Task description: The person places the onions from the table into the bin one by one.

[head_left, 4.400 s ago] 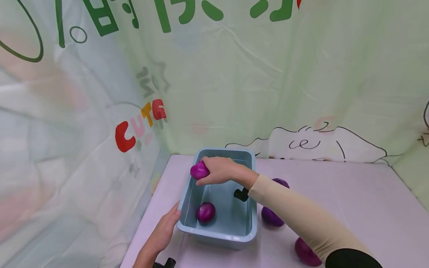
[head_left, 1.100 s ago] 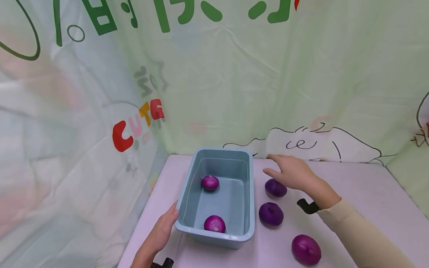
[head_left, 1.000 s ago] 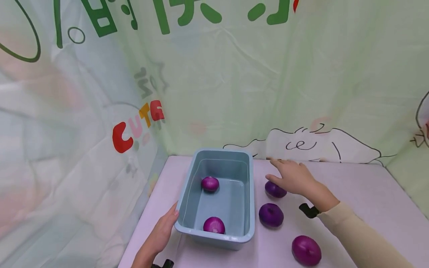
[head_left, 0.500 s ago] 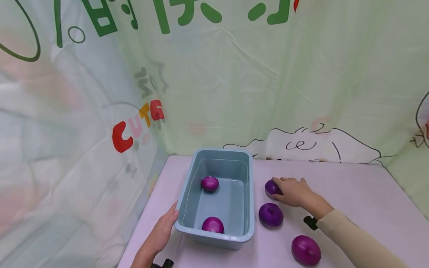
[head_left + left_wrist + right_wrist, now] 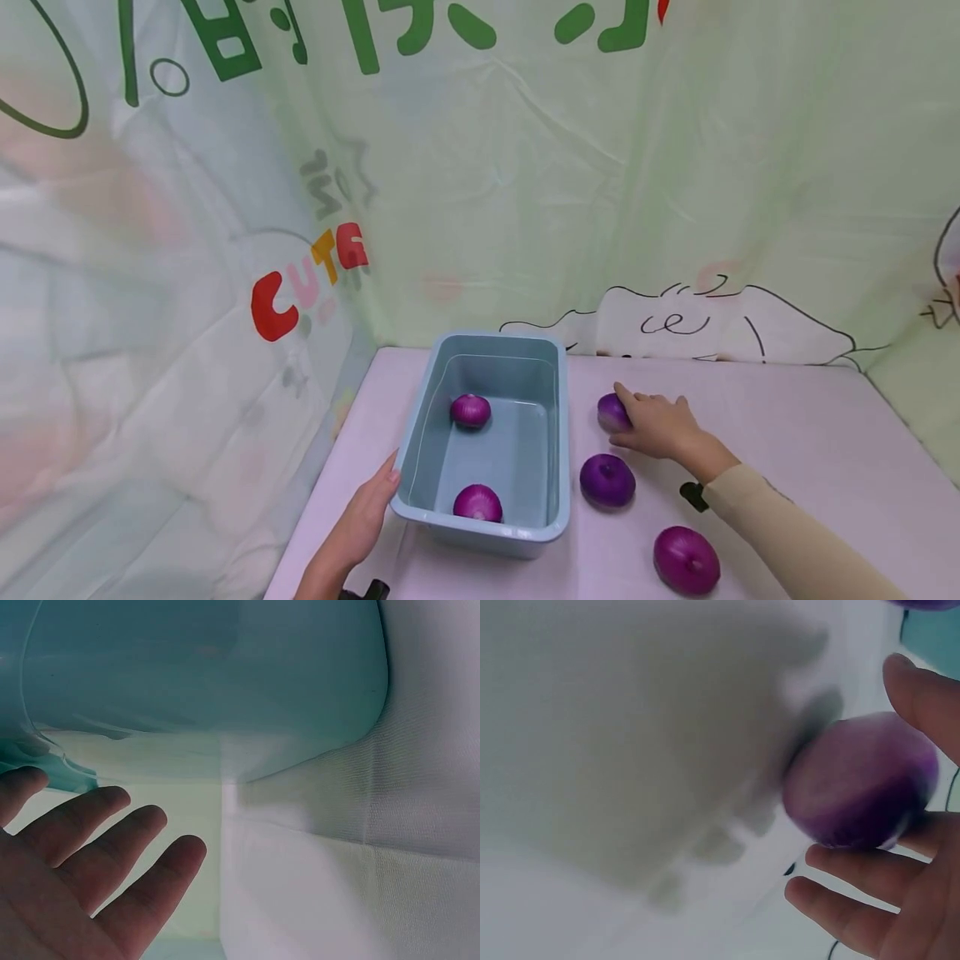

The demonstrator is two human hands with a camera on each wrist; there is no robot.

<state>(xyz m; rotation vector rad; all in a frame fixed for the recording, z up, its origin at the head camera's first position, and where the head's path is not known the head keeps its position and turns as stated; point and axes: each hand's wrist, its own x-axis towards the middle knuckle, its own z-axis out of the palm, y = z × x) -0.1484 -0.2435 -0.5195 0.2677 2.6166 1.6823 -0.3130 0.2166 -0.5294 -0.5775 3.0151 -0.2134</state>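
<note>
My right hand holds a red onion on the table just right of the blue bin. In the right wrist view this onion sits between the thumb on one side and the fingers on the other. My left hand rests with straight fingers against the left outer wall of the light blue bin. The left wrist view shows those fingers spread beside the bin's wall. Inside the bin lie two red onions, one farther back and one near the front wall.
Two more onions, a dark purple one and a brighter one, lie right of the bin on the pale table. A printed curtain stands behind the table and along its left.
My right hand came out of the bin, leaving an onion in it, then lowered onto the far onion on the right and nudged it slightly. My left hand stays at the bin.
</note>
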